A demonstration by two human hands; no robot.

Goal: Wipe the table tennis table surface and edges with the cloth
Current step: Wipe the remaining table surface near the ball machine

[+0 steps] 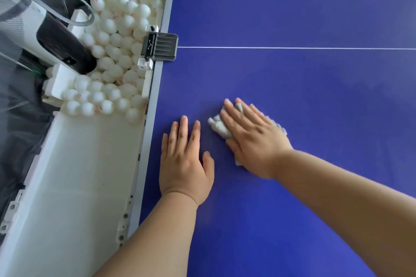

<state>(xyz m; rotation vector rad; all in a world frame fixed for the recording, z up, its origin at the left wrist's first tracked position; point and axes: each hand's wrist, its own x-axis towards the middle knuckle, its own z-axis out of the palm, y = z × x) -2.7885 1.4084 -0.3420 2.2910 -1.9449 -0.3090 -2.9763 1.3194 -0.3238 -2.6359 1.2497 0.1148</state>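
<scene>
Left of the table (304, 7): a white tray (90, 175) runs along the grey edge (147, 128), its far part heaped with white balls (117, 29), some with red marks. A white and black machine (45, 18) sits in the far left corner. A dark ribbed clamp (161, 48) grips the edge where the thin white line (292, 48) meets it.

Table top is matte blue and flat. Our left hand (184, 159) lies flat on it just right of the edge, fingers straight, holding nothing. Our right hand (252, 139) presses flat on the cloth (219, 127), fingers straight, not curled round it. The cloth is pale grey, nubby and bunched, sticking out past the fingers and by the thumb. The hands are near each other, not touching.
</scene>
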